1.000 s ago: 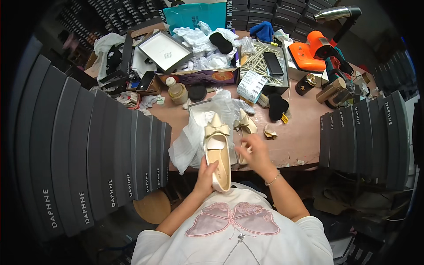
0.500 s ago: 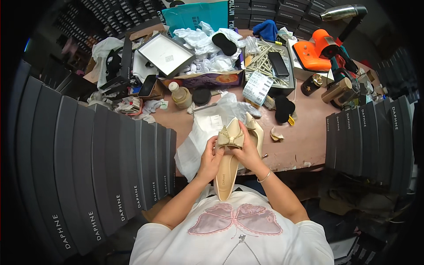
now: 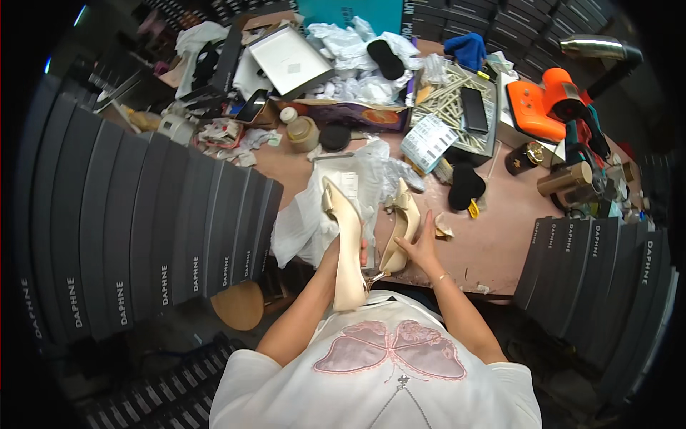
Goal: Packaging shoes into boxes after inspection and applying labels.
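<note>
The person's left hand (image 3: 336,250) grips a cream pointed-toe shoe (image 3: 344,247) from its left side, fingers wrapped behind the upper so that only a fingertip shows at the shoe's right edge; the shoe is lifted off the worktop (image 3: 493,236) and stands nearly on end, toe up toward the clutter, heel end down near the person's chest. The left forearm rises steeply from the lower edge to meet it. The right hand (image 3: 421,247) lies with fingers (image 3: 427,223) spread loosely along a second cream shoe (image 3: 401,229) — flat against its side rather than closed on it — and this shoe rests slanted at the worktop's near edge, its thin heel pointing down and left. The right forearm, a thin bracelet at the wrist, comes in at an angle from the lower right.

Both shoes look smooth and faintly glossy, slim in outline. Behind them lies crumpled white wrapping paper (image 3: 304,222), soft and creased, with clear plastic film just above. A black pouch (image 3: 464,187) sits to the right on the reddish-brown worktop — well apart from an orange tool (image 3: 543,107) at the far corner. Dark ribbed boxes (image 3: 143,236) stand stacked to the left.
</note>
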Available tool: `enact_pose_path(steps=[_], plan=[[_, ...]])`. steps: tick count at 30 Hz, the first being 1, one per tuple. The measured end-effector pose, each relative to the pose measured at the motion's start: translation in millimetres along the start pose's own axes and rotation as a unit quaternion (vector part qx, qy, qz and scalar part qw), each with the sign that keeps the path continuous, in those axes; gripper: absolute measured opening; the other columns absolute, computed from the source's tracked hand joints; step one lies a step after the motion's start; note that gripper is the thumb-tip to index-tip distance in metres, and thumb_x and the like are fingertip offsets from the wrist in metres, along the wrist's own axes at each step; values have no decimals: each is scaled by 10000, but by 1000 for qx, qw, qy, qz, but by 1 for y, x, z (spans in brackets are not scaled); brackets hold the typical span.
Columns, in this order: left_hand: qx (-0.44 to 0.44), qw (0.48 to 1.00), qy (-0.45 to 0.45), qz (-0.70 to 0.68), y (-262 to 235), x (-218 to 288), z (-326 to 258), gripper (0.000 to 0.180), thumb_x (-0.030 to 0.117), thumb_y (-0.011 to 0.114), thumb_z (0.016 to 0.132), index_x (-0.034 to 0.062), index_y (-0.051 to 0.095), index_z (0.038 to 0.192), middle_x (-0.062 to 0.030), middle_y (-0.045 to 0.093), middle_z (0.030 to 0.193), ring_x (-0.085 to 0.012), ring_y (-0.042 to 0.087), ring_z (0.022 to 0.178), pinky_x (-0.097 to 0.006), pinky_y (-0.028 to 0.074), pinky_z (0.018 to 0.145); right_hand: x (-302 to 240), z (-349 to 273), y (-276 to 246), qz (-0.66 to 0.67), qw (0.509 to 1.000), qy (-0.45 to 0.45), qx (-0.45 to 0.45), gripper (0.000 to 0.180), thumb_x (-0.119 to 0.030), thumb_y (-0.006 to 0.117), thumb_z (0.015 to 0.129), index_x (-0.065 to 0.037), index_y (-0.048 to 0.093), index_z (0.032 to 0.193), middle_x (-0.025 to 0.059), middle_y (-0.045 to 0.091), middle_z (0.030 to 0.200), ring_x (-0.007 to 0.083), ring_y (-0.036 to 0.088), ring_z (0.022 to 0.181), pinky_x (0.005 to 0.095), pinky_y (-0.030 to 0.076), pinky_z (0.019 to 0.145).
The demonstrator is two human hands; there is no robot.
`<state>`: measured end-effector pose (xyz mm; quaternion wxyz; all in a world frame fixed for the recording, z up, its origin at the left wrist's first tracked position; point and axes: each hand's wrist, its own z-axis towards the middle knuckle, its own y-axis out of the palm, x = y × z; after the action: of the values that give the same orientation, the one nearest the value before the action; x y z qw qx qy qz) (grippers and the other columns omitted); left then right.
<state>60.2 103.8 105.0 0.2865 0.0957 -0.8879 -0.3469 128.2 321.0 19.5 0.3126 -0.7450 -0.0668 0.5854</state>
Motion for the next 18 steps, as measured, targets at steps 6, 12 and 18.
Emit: enact_pose_path(steps=[6,12,18], plan=[[-158,973,-100,-135,-17,8,16,546,406,541,919,146,395,1377,-86,556,783,-194,511,566,-302,432,513,19,-7,-4,309,944,114,28,550,-123,527,868,52,353,1360,209,540,1182,284,580,982,344,489,834],[-179,966,-184,12,-10,15,26,544,433,515,927,128,392,1361,-102,555,782,-194,525,562,-303,423,494,-86,-37,-88,558,779,218,-184,346,-99,502,868,4,527,1198,124,628,941,176,613,616,267,506,513],[-213,938,-272,-11,-14,9,33,529,456,516,925,116,424,1320,-129,556,820,-200,530,593,-287,452,520,-127,-51,-56,576,746,238,-235,272,-224,520,927,26,559,1026,121,610,889,155,538,544,259,447,437]])
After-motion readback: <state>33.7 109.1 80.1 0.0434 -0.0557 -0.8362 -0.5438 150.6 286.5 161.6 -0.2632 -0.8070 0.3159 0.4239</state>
